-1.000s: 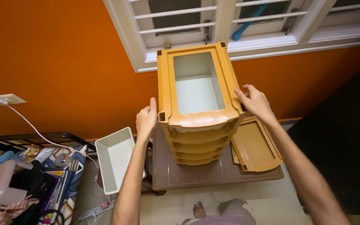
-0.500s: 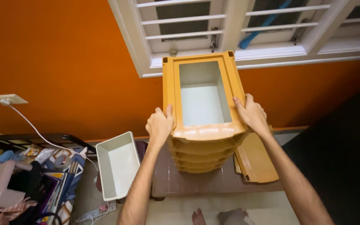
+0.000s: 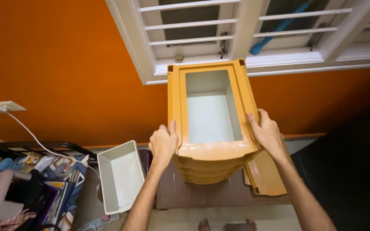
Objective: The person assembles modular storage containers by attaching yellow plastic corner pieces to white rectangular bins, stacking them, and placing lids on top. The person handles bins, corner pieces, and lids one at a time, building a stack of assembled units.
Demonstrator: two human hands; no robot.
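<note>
An orange plastic drawer tower (image 3: 236, 81) stands against the orange wall below a white window, seen from above. Its top frame holds a pale white drawer (image 3: 210, 115). My left hand (image 3: 162, 144) grips the left edge of the top frame near the front corner. My right hand (image 3: 267, 132) holds the right edge of the same frame. Several more orange frames are stacked under it. The tower rests on a brown low table (image 3: 180, 194).
A loose white drawer bin (image 3: 120, 175) lies left of the table. A flat orange panel (image 3: 266, 175) leans at the right of the tower. Bags, clothes and a black rack (image 3: 26, 147) crowd the lower left. A white wall socket with a cable (image 3: 5, 106) sits at left.
Both hands have slid up and closed on the sides of the top frame. The view has moved closer to the tower.
</note>
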